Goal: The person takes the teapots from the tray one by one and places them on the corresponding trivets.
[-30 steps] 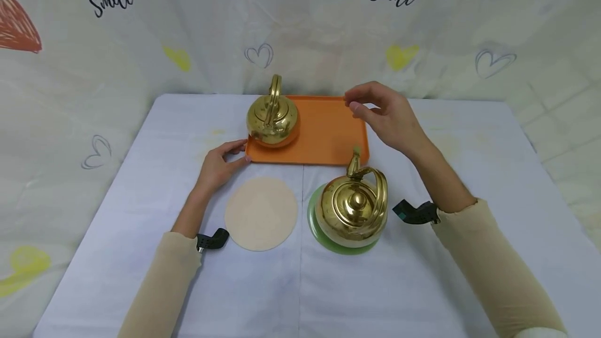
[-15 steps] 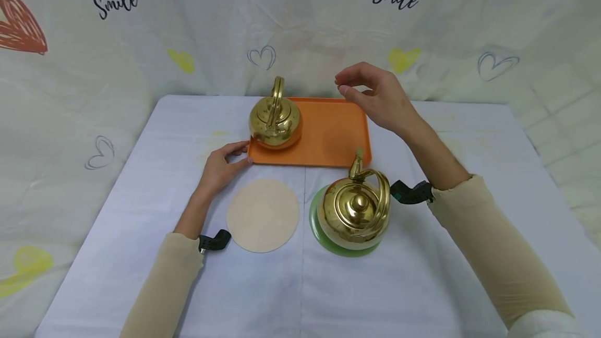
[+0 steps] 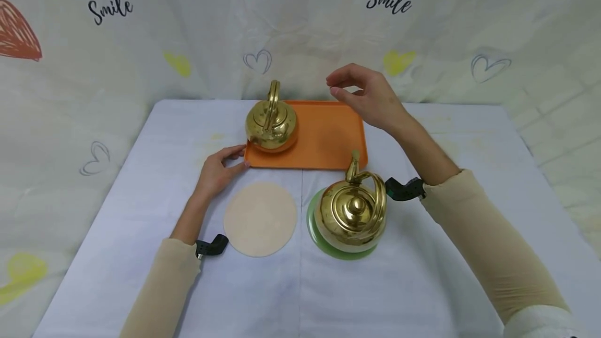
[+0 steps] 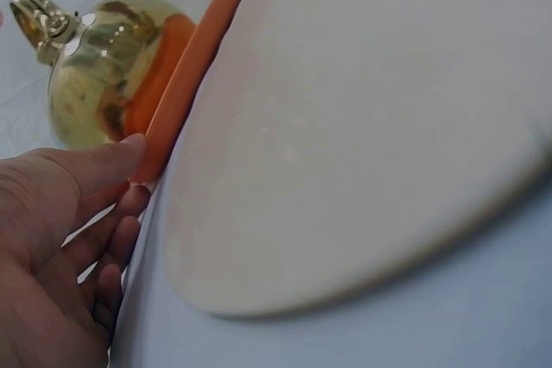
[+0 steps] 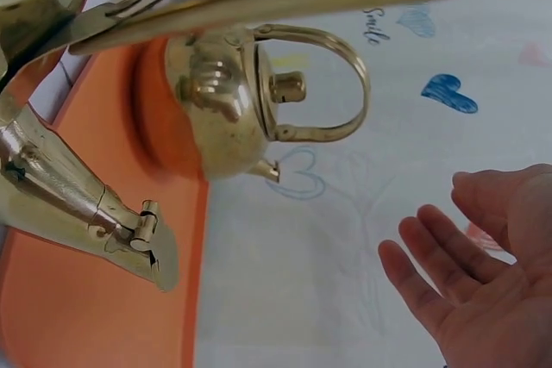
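Observation:
In the head view, one brass kettle [image 3: 271,121] stands on the left part of an orange tray [image 3: 328,134]. My left hand [image 3: 218,171] holds the tray's near left corner; the left wrist view has its thumb [image 4: 125,157] on the tray's edge and other fingers at the side. A second brass kettle [image 3: 352,213] rests on a green round mat [image 3: 321,241], nearer me, spout pointing away. My right hand [image 3: 368,95] hovers over the tray's far right corner, fingers loosely bent, nothing in them. In the right wrist view, its fingers [image 5: 431,273] are apart from both kettles.
A beige round mat [image 3: 260,218] lies left of the green one. White cloth [image 3: 422,275] covers the table, and a printed sheet [image 3: 319,30] hangs behind its far edge.
My right hand has moved left and slightly upward above the tray. The left hand stays at the tray corner, and both kettles stand where they were.

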The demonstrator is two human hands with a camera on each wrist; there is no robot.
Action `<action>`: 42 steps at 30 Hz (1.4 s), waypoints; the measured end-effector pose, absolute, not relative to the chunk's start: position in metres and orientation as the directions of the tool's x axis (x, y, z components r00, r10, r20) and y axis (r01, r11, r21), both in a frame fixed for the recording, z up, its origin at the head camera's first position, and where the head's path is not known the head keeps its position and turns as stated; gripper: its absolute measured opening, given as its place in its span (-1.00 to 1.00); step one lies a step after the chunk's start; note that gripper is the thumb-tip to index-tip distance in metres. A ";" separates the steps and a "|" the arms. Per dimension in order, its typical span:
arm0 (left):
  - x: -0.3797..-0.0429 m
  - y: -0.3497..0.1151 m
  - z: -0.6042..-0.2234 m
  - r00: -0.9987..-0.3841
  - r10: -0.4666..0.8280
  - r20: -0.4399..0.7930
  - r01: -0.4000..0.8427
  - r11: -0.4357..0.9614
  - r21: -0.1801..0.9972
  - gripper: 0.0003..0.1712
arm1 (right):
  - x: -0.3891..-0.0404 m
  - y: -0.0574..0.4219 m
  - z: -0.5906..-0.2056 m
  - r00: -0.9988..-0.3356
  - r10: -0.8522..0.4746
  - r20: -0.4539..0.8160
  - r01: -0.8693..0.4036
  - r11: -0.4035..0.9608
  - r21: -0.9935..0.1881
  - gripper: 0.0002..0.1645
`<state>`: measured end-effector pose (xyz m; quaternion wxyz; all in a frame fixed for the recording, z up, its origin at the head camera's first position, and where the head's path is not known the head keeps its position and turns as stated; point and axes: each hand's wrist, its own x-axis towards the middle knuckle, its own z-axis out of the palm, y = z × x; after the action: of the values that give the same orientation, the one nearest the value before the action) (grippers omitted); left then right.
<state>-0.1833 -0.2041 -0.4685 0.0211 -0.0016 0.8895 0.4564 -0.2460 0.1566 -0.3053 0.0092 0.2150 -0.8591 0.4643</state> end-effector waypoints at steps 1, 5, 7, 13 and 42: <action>-0.183 -0.204 -0.469 -0.999 0.017 -0.039 -0.022 0.584 0.811 -0.38 | -0.247 0.156 -0.305 -0.906 -0.364 0.216 -0.380 0.476 -0.793 -0.68; -0.184 -0.204 -0.470 -0.999 0.020 -0.033 -0.015 0.585 0.811 -0.38 | -0.250 0.153 -0.303 -0.902 -0.373 0.218 -0.390 0.486 -0.782 -0.68; -0.184 -0.203 -0.470 -0.999 0.021 -0.029 -0.011 0.585 0.811 -0.38 | -0.251 0.151 -0.303 -0.901 -0.373 0.221 -0.394 0.493 -0.776 -0.69; -0.182 -0.203 -0.469 -0.999 0.020 -0.029 -0.012 0.585 0.811 -0.38 | -0.256 0.145 -0.304 -0.900 -0.382 0.210 -0.393 0.505 -0.768 -0.71; -0.182 -0.205 -0.470 -0.999 0.013 -0.041 -0.026 0.580 0.814 -0.38 | -0.278 0.125 -0.291 -0.855 -0.467 0.226 -0.480 0.548 -0.685 -0.68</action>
<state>-0.1820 -0.2051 -0.4697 0.0210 -0.0037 0.8886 0.4582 -0.2784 0.1250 -0.2906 0.0085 0.2690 -0.8798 0.3918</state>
